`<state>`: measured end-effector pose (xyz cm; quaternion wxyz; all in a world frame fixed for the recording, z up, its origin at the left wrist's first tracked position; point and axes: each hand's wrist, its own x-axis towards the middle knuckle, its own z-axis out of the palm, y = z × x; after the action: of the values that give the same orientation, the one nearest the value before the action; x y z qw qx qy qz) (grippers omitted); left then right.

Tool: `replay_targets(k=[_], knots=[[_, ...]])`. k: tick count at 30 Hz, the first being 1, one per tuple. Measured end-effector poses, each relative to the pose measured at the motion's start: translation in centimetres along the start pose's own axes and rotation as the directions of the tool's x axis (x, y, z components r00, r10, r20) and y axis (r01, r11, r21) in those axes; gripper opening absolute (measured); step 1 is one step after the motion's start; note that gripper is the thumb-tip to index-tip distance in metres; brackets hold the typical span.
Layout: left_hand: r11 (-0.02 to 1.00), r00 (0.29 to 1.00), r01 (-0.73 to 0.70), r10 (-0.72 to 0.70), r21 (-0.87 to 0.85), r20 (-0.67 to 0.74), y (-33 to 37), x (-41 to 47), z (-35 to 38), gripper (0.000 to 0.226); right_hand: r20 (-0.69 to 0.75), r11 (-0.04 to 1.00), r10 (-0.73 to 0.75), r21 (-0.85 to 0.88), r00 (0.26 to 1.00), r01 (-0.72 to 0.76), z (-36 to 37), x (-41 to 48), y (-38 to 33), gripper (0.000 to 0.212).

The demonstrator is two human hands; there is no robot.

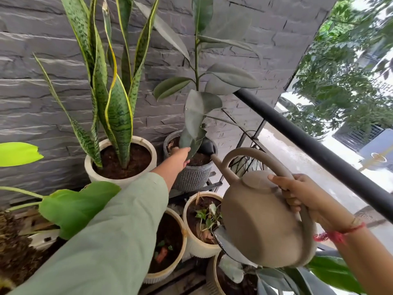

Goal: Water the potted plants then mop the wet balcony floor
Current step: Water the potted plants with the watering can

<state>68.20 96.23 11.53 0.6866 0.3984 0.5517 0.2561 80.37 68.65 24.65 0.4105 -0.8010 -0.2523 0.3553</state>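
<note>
One rigid watering can (261, 222), likely water-heavy; right grip (297, 194) clenched round its handle (251, 150). Left grip (180, 157) pinches a floppy leaf (192, 124).

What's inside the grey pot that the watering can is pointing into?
Dark soil shows inside the grey pot, and the watering can holds its black spout head over the rim. The left hand holds a drooping leaf that covers the middle, so the stem's base is hidden.

The snake plant pot (96, 177) stands left of the rubber plant pot (191, 177), both before the wall (32, 92), railing (319, 150) at right.
</note>
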Motion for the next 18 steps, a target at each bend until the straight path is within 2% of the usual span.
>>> replay_targets(k=[2, 5, 8, 13, 15, 18], knots=[[0.995, 0.995, -0.098, 0.099, 0.017, -0.019, 1.8, -0.6, -0.1, 0.008, 0.021, 1.0, 0.008, -0.001, 1.0, -0.008, 0.4, 0.2, 0.0, 0.04], [0.987, 0.989, -0.148, 0.149, -0.065, 0.014, 5.0, -2.2, 0.0, 0.019, 0.057, 1.0, 0.022, -0.007, 0.998, -0.021, 1.4, 0.5, -0.3, 0.042], [0.973, 0.996, -0.042, 0.058, -0.225, 0.065, 7.2, -3.6, 0.3, 0.035, 0.076, 1.0, 0.007, 0.027, 0.997, -0.009, 2.9, 0.8, -0.8, 0.041], [0.986, 0.996, -0.07, 0.076, -0.15, 0.036, 6.7, -4.3, 0.5, 0.039, 0.065, 0.994, -0.022, 0.109, 0.998, 0.015, 5.4, 1.1, -1.8, 0.041], [0.989, 0.995, -0.094, 0.097, -0.113, 0.019, 6.1, -4.0, 0.6, 0.032, 0.071, 0.99, -0.023, 0.142, 0.997, 0.012, 6.0, 0.9, -2.0, 0.039], [0.987, 0.988, -0.151, 0.151, 0.053, 0.013, 5.5, -4.3, 0.1, 0.018, 0.082, 0.988, -0.026, 0.153, 0.996, 0.013, 6.4, 0.4, -1.9, 0.039]])
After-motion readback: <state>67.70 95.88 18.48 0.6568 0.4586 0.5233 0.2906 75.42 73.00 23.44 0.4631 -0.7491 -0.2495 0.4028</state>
